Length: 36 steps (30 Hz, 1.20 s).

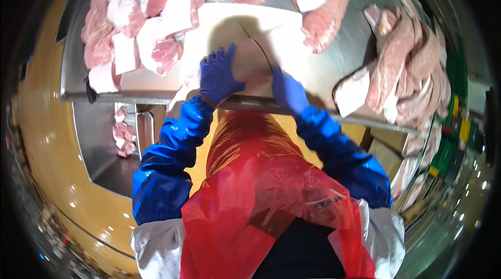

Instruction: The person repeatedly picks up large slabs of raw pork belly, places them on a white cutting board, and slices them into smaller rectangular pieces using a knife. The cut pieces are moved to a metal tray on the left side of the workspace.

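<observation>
A pale slab of raw meat point(249, 65) lies on the white cutting board point(219, 15) in front of me. My left hand point(220, 76), in a blue glove, rests against the slab's left side with its fingers spread. My right hand point(288, 90), gloved too, is closed at the slab's right side. From it a thin, dark, slanting line runs forward over the meat and board; it looks like the blade of a knife point(261, 50). The handle is hidden in my fingers.
Many cut meat chunks point(124, 15) cover the steel table's point(360, 33) far left and back. Long meat strips point(404, 65) are heaped at right. A single long piece point(329, 15) lies beyond the board. Below left, a steel bin point(99, 138) holds small scraps point(123, 135). Green crates point(443, 156) stand right.
</observation>
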Motion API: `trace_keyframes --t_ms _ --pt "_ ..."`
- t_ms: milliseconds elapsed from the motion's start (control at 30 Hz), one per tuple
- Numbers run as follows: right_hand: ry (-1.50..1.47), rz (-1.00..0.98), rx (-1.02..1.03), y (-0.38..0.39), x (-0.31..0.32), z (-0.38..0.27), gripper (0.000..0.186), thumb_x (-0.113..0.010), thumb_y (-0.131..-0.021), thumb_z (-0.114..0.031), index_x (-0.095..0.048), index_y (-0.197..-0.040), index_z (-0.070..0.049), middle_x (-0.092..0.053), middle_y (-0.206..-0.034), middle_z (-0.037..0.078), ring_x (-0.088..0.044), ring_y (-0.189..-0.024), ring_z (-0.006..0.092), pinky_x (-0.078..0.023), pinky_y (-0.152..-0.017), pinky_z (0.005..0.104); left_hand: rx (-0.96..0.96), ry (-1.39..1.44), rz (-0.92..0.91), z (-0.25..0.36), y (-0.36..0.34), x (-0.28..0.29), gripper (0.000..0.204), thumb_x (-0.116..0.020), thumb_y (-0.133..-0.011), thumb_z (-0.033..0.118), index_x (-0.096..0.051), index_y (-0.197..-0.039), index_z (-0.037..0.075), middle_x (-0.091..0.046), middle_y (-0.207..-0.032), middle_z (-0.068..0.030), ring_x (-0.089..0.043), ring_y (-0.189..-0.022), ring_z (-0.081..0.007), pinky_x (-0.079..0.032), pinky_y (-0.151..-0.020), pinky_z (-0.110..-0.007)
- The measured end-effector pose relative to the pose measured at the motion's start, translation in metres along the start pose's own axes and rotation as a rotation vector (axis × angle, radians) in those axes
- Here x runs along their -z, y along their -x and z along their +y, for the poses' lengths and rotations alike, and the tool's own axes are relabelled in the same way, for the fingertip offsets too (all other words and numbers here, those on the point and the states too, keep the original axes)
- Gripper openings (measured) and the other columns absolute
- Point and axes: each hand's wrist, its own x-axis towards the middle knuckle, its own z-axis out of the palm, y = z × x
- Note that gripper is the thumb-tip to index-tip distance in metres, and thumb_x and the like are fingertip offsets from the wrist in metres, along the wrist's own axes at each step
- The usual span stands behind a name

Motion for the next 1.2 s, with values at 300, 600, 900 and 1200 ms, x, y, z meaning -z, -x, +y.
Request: trace_keyframes --t_ms 300,600,900,1200 --pt "0.758 0.269 0.203 0.103 -0.006 0.054 0.016 -0.060 -0.093 -0.019 -0.056 -0.103 -0.007 -0.062 -0.068 0.015 -0.063 -0.057 0.0327 -0.048 -0.049 0.0454 0.281 0.261 0.051 -0.070 0.126 0.041 0.111 -0.089 -0.051 0.046 -0.040 -0.140 0.000 -0.053 -0.129 -0.0197 -0.048 -0.122 -0.0386 -0.039 -0.102 -0.051" --pt "0.120 0.103 0.203 0.067 -0.049 -0.127 0.019 -0.055 -0.092 -0.015 -0.054 -0.103 0.000 -0.061 -0.081 0.023 -0.058 -0.063 0.0410 -0.047 -0.055 0.0494 0.013 0.244 0.176 -0.090 0.116 0.010 0.103 -0.083 -0.054 0.033 -0.039 -0.141 0.001 -0.050 -0.129 -0.0215 -0.050 -0.118 -0.0406 -0.040 -0.101 -0.049" --pt "0.024 0.043 0.075 0.029 -0.077 -0.141 0.019 -0.049 -0.091 -0.009 -0.049 -0.107 0.000 -0.064 -0.087 0.029 -0.063 -0.079 0.0474 -0.049 -0.065 0.0552 0.016 0.230 0.022 -0.087 0.103 0.025 0.098 -0.080 -0.058 0.032 -0.038 -0.141 0.000 -0.052 -0.121 -0.0200 -0.053 -0.108 -0.0406 -0.044 -0.094 -0.049" --pt "-0.068 -0.044 0.023 0.122 -0.070 -0.109 0.021 -0.048 -0.095 -0.020 -0.048 -0.106 -0.003 -0.063 -0.074 0.027 -0.063 -0.071 0.0474 -0.048 -0.062 0.0582 0.177 0.947 -0.108 -0.179 0.017 0.039 0.063 -0.075 -0.074 0.027 -0.058 -0.127 -0.001 -0.067 -0.113 -0.0170 -0.064 -0.107 -0.0260 -0.049 -0.094 -0.033"
